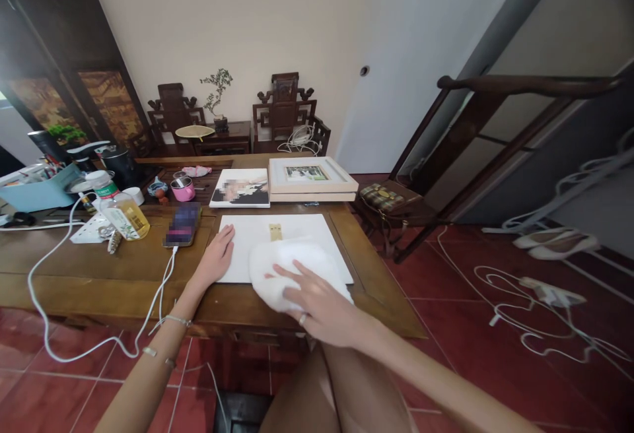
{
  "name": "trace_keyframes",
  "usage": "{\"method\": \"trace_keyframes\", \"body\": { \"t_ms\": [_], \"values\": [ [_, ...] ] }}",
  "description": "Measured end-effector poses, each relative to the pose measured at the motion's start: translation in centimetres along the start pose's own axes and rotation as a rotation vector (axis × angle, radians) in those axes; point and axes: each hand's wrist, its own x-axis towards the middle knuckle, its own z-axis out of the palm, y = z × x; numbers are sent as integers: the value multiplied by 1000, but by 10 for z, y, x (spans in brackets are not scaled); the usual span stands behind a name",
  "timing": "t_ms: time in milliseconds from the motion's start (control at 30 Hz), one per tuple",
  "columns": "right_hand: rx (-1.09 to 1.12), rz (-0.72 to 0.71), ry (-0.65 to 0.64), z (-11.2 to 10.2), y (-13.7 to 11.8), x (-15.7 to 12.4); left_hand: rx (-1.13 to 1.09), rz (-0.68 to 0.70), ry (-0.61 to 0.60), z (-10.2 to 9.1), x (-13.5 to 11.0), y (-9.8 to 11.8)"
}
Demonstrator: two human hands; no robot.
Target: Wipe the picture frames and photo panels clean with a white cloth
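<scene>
A white rectangular board (244, 248), perhaps the back of a frame or canvas, lies flat near the front edge of the wooden table. My left hand (218, 255) rests on its left edge, fingers stretched out and holding nothing. Over the board's right half, my right hand (321, 301) presses down on a bunched white cloth (265, 274), its fingers spread across it and the thumb against its near side. Just beyond the cloth, a small gold-coloured plate (275, 232) is fixed to the board. The cloth hides much of the board's lower right.
Framed pictures (317, 189) and a photo panel (240, 187) lie behind the board. On the left are a phone (182, 225) on a cable, a pink cup (183, 189), a bottle of yellow liquid (121, 212) and a blue box (42, 189). A chair (421, 199) stands right.
</scene>
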Motion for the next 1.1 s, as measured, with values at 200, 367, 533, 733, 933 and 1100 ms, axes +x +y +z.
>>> {"method": "trace_keyframes", "body": {
  "t_ms": [200,367,533,733,933,1100],
  "values": [
    [-10,168,38,-17,50,65,4,-12,-16,-2,0,1],
    [-59,181,49,-10,54,90,-20,-19,0,-2,0,-1],
    [-155,85,21,11,6,51,-28,-8,6,-1,0,-1],
    [-153,-4,-74,6,-4,30,6,3,3,0,-1,1],
    [-267,96,-86,-5,47,101,0,-7,-11,-1,-1,0],
    [-300,120,-62,8,38,118,-15,-10,-20,-1,0,-1]
  ]
}}
